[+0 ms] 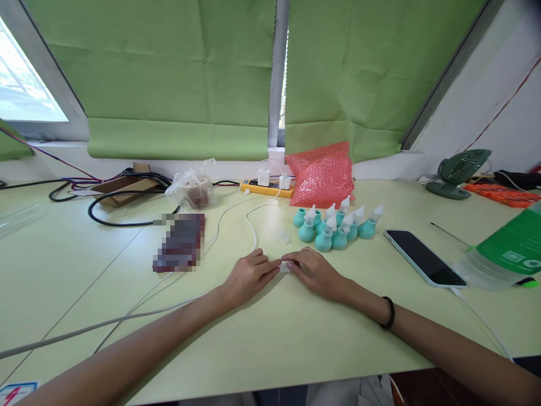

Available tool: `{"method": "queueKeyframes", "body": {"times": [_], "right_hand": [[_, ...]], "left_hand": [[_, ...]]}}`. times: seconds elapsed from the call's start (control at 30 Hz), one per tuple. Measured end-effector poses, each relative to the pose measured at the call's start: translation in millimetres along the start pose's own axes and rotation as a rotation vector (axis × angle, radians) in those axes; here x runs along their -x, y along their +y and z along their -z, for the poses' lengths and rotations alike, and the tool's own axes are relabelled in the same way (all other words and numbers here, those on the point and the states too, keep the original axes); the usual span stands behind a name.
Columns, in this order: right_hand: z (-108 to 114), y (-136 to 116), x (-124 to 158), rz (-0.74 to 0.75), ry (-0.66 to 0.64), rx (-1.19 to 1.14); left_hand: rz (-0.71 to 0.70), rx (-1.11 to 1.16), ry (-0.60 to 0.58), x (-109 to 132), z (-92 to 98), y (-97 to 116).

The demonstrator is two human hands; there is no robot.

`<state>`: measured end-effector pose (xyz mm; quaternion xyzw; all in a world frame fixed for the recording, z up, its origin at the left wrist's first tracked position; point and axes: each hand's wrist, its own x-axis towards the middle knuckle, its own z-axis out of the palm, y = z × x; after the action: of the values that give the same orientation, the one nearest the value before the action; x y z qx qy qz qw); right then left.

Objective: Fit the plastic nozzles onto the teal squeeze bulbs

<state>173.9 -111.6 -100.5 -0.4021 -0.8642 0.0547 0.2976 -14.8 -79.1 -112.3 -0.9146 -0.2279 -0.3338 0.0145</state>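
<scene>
Over the middle of the table, my left hand [253, 274] and my right hand [316, 272] meet at the fingertips. Between them is a small translucent plastic piece [284, 267], mostly covered by the fingers; its exact kind cannot be made out. Both hands are closed, thumb and fingers pinched on it. Just beyond lie small clear pieces [285, 238]. Behind my right hand stand several teal rubber bulbs [323, 241], most topped with a translucent pointed nozzle [345, 204]. An open teal bulb [299, 216] at the back left of the group has no nozzle.
A pink bubble-wrap bag [323, 177] lies behind the bulbs, beside a yellow power strip [270, 190]. On the right are a phone [422, 258], a green-labelled bottle [502, 248] and a small fan [459, 172]. White cables [127, 320] run past my left arm; a blurred-out object [180, 242] lies left.
</scene>
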Motion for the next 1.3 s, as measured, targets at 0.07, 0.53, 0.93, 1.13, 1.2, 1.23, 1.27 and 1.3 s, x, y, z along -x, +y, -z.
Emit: {"method": "queueKeyframes", "body": {"times": [0.07,0.53,0.93,1.13,1.2,1.23,1.27,1.3], "right_hand": [[0.1,-0.5,-0.5,-0.011,0.001,0.001],[2.6,0.0,3.4,0.014,-0.013,-0.032],[2.1,-1.2,2.9,0.047,0.039,-0.073],[1.6,-1.6,3.2,0.032,0.018,-0.039],[0.5,-0.5,3.2,0.035,0.017,-0.041],[0.1,0.1,3.2,0.043,0.015,-0.046],[-0.1,0.6,3.2,0.054,0.012,-0.052],[-0.3,1.0,3.2,0.065,0.011,-0.058]], "left_hand": [[0.005,-0.009,-0.003,0.1,0.1,0.6],[-0.036,-0.115,-0.112,2.0,-0.2,2.8],[-0.025,-0.132,-0.153,1.9,0.0,3.9],[-0.029,-0.133,-0.167,1.7,-0.1,3.5],[-0.033,-0.137,-0.164,1.9,-0.2,3.3],[-0.034,-0.141,-0.159,2.0,-0.3,3.2],[-0.035,-0.144,-0.155,2.1,-0.4,3.1],[-0.036,-0.148,-0.151,2.3,-0.5,3.0]]}}
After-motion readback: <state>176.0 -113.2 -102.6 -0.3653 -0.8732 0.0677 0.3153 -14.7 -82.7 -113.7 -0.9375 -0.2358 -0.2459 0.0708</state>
